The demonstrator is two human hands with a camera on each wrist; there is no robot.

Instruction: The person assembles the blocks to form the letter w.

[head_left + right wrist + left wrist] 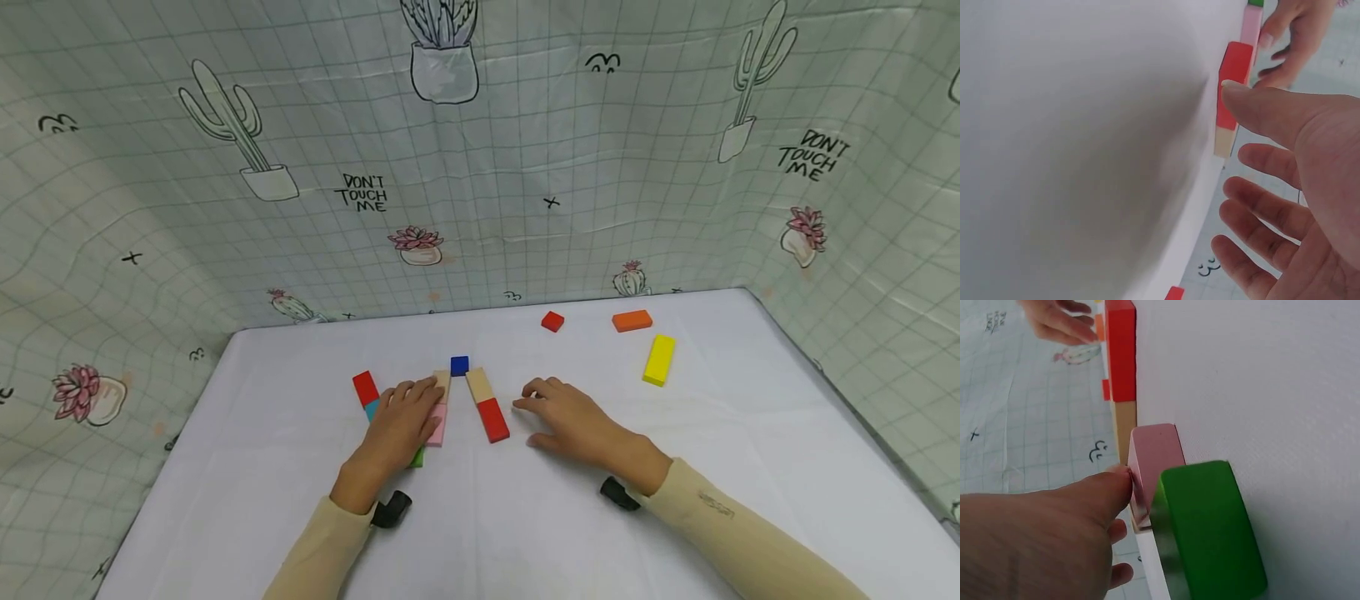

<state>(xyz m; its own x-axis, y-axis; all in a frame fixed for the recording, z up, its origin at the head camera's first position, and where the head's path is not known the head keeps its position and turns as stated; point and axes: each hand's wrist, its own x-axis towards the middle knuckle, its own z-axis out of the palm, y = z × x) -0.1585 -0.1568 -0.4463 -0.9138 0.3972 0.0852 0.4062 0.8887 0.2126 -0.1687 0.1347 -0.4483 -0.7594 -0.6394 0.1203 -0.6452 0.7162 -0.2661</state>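
My left hand lies over a group of wooden blocks, its thumb against the side of a pink block and its fingertips at a natural-wood block just beyond. A green block stands beside the pink one, partly hidden under the hand in the head view. Left of the fingers, a red block meets a light blue block. To the right, a second natural-wood block and a red block lie end to end. My right hand hovers beside them, fingers loosely bent and holding nothing.
A dark blue cube sits between the tops of the two wood blocks. Farther right on the white table are a small red block, an orange block and a yellow block. A printed cloth hangs behind.
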